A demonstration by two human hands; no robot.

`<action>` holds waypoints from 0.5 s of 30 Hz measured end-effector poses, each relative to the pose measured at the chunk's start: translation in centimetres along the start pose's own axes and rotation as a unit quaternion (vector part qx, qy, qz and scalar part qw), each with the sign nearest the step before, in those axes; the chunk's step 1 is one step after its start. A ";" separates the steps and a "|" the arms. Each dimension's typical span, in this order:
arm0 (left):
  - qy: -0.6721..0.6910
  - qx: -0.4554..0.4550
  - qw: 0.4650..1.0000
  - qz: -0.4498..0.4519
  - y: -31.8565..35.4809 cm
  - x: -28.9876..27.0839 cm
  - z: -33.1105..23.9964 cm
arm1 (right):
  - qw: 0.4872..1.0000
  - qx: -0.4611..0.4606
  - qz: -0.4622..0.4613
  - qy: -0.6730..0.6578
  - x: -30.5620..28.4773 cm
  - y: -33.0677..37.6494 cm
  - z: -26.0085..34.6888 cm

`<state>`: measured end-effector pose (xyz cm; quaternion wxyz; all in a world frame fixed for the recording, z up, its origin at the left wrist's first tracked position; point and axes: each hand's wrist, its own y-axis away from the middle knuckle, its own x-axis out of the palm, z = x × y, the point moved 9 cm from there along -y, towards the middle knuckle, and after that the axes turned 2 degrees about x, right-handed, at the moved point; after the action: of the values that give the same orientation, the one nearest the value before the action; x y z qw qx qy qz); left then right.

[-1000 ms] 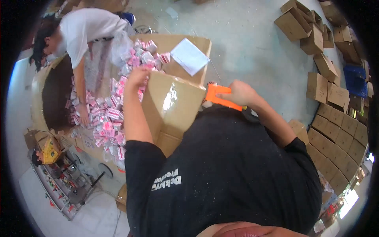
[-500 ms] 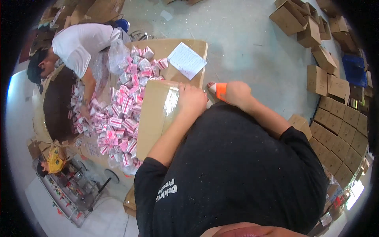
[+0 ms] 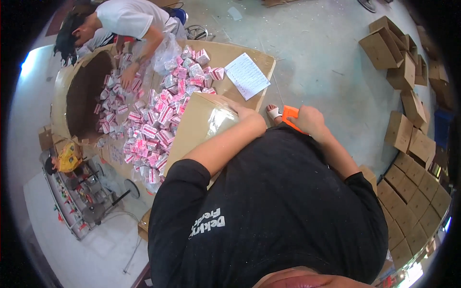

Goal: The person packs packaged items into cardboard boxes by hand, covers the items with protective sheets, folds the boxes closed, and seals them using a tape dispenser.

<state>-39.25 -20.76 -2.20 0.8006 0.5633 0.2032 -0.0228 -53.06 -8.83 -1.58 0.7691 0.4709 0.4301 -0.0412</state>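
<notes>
One strip of clear tape [image 3: 222, 119] already crosses the cardboard box [image 3: 192, 126]; beside it, many packets [image 3: 150, 126] still lie loose on the surface [image 3: 263, 62]. Left hand [image 3: 247, 113] against the box, grip unclear; right hand [image 3: 310, 120] curled around an orange tool [image 3: 290, 114].

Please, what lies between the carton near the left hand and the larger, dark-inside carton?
A heap of small pink-and-white packets; the head view shows it.
</notes>
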 end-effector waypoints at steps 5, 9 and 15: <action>0.251 0.005 0.893 -0.372 3.9 -7.9 9.7 | 1.000 0.004 -0.005 -0.014 0.0 -1.3 -3.0; 0.232 -0.285 0.847 -0.384 3.1 0.5 21.6 | 1.000 -0.006 0.005 -0.009 0.3 -3.9 -5.0; 0.305 -0.078 0.887 -0.337 0.7 -0.1 20.8 | 0.995 -0.080 -0.043 0.035 -1.6 -7.3 -4.8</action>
<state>-32.94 -39.45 4.33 0.6849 0.3755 0.6160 -0.1024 -60.45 -9.74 -6.38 0.7865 0.3900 0.4783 -0.0234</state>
